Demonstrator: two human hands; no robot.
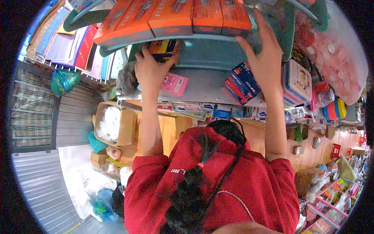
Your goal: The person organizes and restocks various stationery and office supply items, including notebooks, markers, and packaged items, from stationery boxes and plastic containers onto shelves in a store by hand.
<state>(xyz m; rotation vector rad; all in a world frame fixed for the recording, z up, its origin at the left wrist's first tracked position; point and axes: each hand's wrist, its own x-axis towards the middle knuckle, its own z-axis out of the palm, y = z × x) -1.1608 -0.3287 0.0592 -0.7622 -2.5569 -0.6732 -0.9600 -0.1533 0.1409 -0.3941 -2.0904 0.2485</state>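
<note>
My left hand (pixel 151 70) is at the lower left of the teal basket (pixel 206 52), its thumb and fingers around a black and yellow box (pixel 163 47). Spread fingers show on my right hand (pixel 265 54), with nothing between them, at the basket's right part beside a row of orange boxes (pixel 171 19). The orange boxes stand side by side in the upper part of the basket. Below it on the grey shelf (pixel 198 87) lie a pink box (pixel 174 84) and a fanned stack of dark blue and red boxes (pixel 242 82).
Stacked plastic containers (pixel 298 84) stand right of my right forearm, below a clear bag of pink items (pixel 331 54). Notebooks and folders (pixel 74 46) fill a rack at the upper left. An open carton (pixel 128 123) with white contents sits lower left.
</note>
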